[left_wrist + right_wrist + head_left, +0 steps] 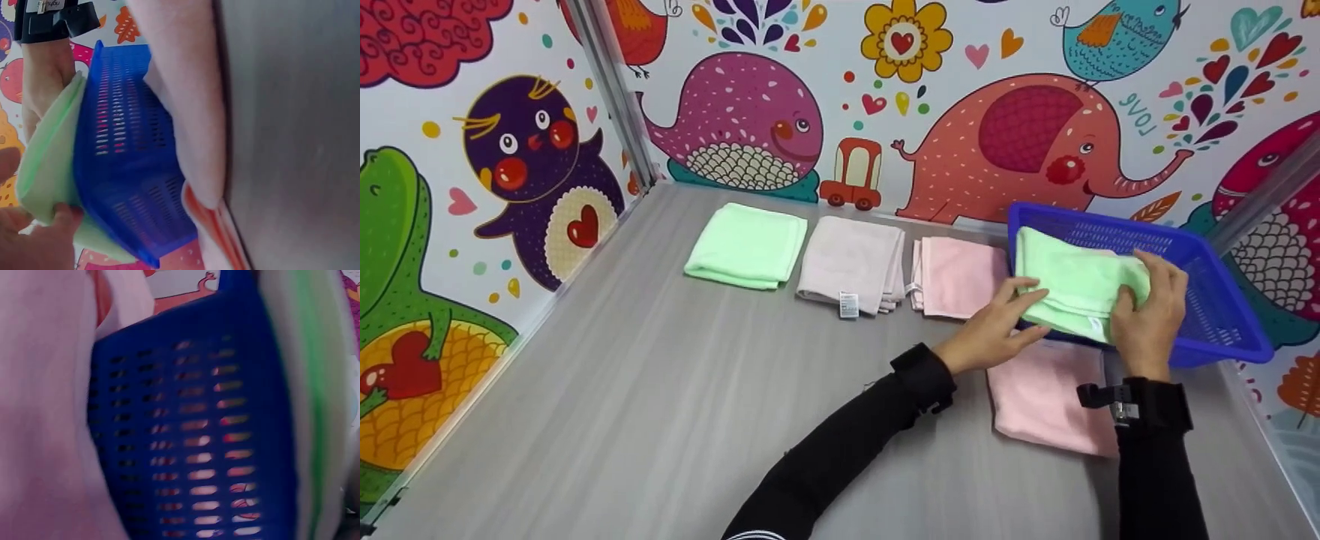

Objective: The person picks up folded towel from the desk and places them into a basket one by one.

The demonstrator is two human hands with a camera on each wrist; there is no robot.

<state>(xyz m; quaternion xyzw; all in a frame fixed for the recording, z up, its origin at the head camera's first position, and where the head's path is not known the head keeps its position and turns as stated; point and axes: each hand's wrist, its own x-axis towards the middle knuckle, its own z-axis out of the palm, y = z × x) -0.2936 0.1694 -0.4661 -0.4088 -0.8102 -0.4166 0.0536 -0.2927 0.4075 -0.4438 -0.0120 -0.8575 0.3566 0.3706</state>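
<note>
A folded light green towel (1072,281) with a small white tag is held tilted over the near left of the blue basket (1230,300). My right hand (1147,322) pinches its right end, thumb on the near face. At the left end, my left hand (994,330) touches the towel with spread, fairly straight fingers. The left wrist view shows the green towel (50,146) against the basket rim (84,163), its fold facing the left hand's fingers (64,219). In the right wrist view, the towel (315,405) runs along the right side; the right hand is mostly hidden.
A folded pink towel (1050,397) lies in front of the basket. Left of the basket lie another pink towel (960,277), a greyish-pink towel (851,259) with a tag, and a green towel (746,244). Printed panels (780,112) wall the grey table (660,420).
</note>
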